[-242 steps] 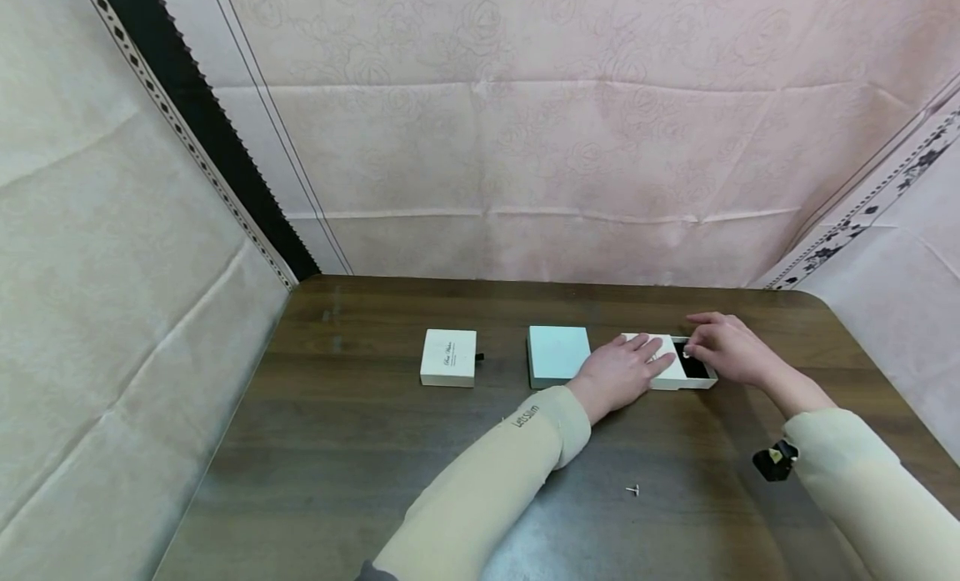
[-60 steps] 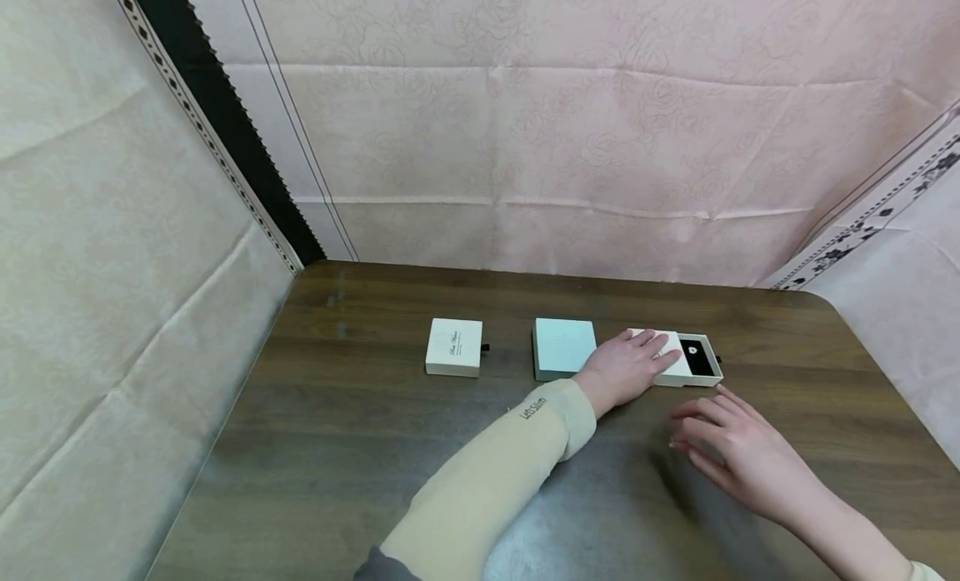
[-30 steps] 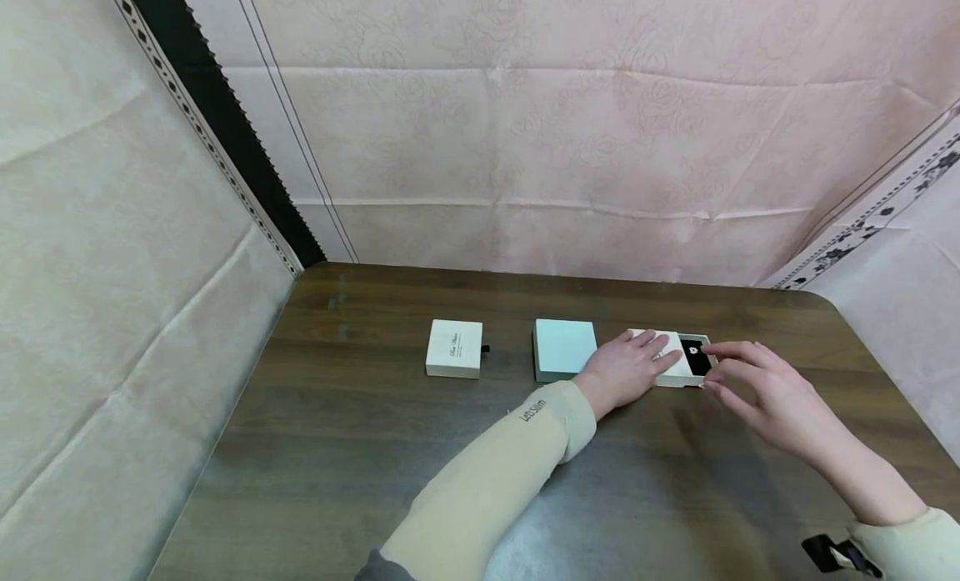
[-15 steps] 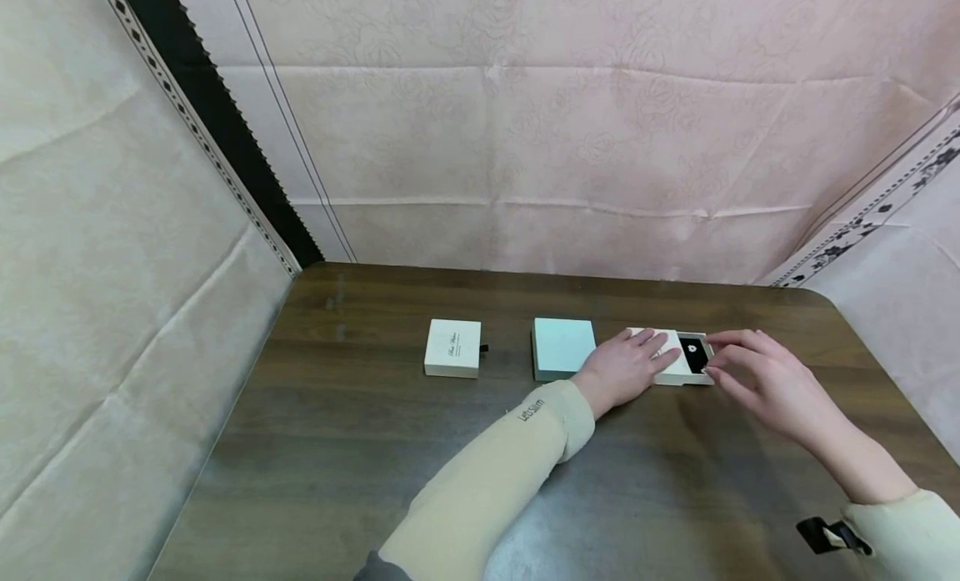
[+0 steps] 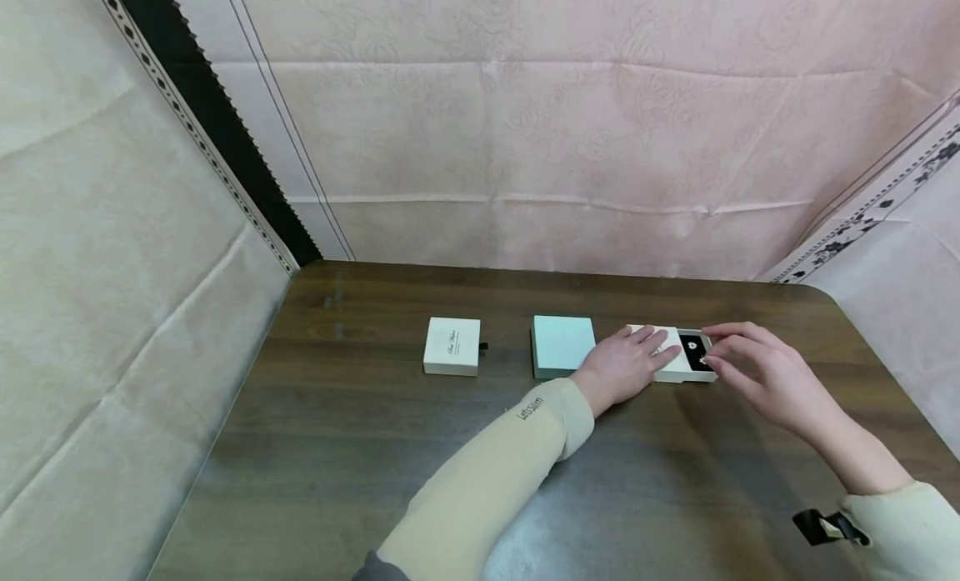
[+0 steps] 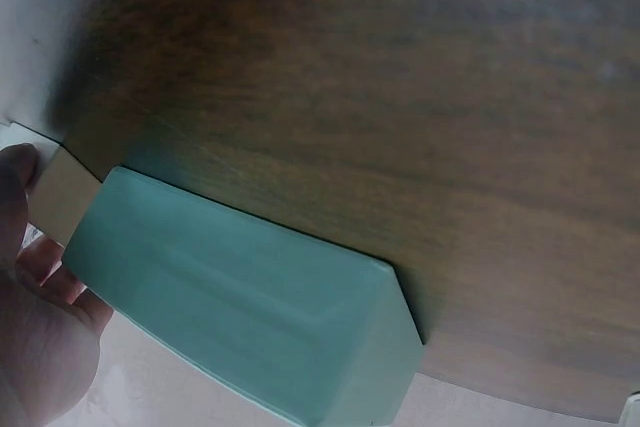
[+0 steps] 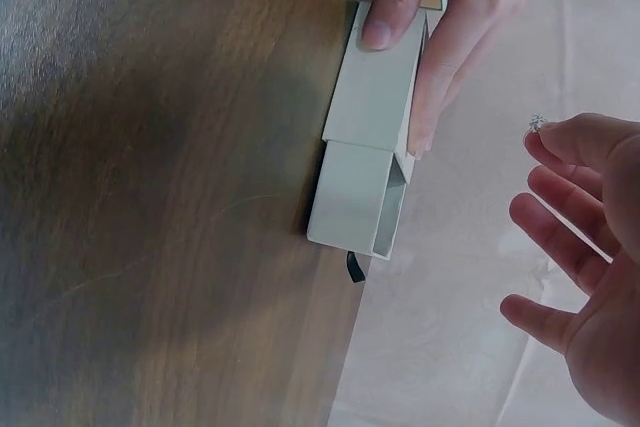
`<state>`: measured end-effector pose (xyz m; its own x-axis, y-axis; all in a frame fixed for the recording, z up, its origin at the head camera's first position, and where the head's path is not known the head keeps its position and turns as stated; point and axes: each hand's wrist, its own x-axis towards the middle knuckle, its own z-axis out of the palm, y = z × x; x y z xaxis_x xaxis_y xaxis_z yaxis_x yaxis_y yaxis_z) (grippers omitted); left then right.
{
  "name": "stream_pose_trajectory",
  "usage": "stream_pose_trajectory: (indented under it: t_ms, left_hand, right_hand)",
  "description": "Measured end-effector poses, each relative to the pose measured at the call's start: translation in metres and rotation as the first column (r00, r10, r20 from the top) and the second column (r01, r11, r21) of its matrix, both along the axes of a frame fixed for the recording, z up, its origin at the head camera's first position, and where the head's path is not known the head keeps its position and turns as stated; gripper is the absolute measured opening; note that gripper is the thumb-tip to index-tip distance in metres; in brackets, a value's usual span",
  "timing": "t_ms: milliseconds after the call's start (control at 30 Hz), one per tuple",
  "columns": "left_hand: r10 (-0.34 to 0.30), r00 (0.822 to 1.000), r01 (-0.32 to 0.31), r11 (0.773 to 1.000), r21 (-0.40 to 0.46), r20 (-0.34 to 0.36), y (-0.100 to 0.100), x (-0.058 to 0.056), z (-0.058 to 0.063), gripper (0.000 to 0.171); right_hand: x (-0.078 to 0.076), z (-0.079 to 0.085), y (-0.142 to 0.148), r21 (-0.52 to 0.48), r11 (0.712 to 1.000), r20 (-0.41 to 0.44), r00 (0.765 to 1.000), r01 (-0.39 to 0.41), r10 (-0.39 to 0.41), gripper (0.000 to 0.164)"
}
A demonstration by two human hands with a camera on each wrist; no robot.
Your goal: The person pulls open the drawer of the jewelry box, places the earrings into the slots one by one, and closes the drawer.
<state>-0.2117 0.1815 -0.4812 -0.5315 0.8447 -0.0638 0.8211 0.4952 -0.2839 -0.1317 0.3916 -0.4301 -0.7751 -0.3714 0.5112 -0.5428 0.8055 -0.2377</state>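
A small white drawer-style jewellery box (image 5: pixel 678 365) lies at the right of the table, its tray slid partly out toward the right. On the tray's black insert (image 5: pixel 687 339) sits one small silvery earring (image 5: pixel 692 346). My left hand (image 5: pixel 618 368) holds the box's sleeve, thumb on the front side and fingers over the top, as the right wrist view shows. Between thumb and index finger my right hand (image 5: pixel 776 385) pinches a second shiny earring (image 7: pixel 537 124), right over the open tray; its other fingers are spread.
Just left of my left hand stands a pale turquoise box (image 5: pixel 562 346). Farther left is a closed white box (image 5: pixel 452 346) with printed lettering and a black pull tab. The wooden table (image 5: pixel 375 448) backs onto patterned pale cloth (image 5: pixel 562 147).
The earring seen on the table 8.1 s ago is gone from there. My right hand has come up from the near table to the tray with an earring; my left hand stays put.
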Motion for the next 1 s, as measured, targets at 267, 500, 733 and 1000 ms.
stream_pose_trajectory:
  t_ms: [267, 500, 733, 1000]
  left_hand:
    - [-0.004, 1.000, 0.004, 1.000, 0.004, -0.010, 0.000, 0.000, 0.001, 0.061]
    - [-0.012, 1.000, 0.012, 1.000, 0.017, -0.016, 0.000, -0.001, -0.001, 0.060]
    - [-0.018, 0.999, 0.019, 0.999, 0.041, -0.027, 0.001, -0.001, -0.002, 0.059]
    - [-0.023, 0.999, 0.024, 0.999, 0.041, -0.028, 0.001, -0.001, -0.002, 0.059]
  right_hand:
    - [-0.005, 0.004, 0.004, -0.017, 0.998, 0.107, 0.993, 0.059, -0.057, 0.025]
    - [-0.012, 0.003, 0.017, -0.040, 0.993, 0.276, 0.956, 0.114, -0.098, 0.012]
    - [-0.024, 0.000, 0.028, -0.069, 0.986, 0.409, 0.906, 0.151, -0.110, 0.010]
    - [-0.035, -0.008, 0.039, -0.079, 0.983, 0.534, 0.839, 0.166, -0.099, 0.015]
